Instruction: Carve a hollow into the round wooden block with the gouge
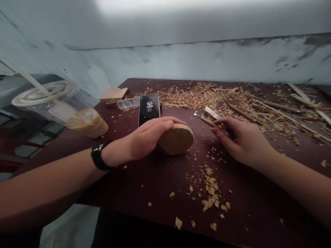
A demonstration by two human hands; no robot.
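My left hand [147, 137] is wrapped over a round wooden block [178, 139] that rests on the dark table [155, 179]. A black band sits on that wrist. My right hand [243, 141] lies on the table to the right of the block, its fingers closed on a thin carving tool [207, 121] with a wooden handle whose metal tip points left, towards the block. A second flat blade [213, 113] lies just beyond the tool.
A phone [148, 109] lies behind the block. A plastic cup of milky coffee with a straw [69, 112] stands at the left. A small wood piece [113, 94] and clear plastic box [128, 102] sit at the back. Shavings [201, 94] and sticks [279, 106] cover the right.
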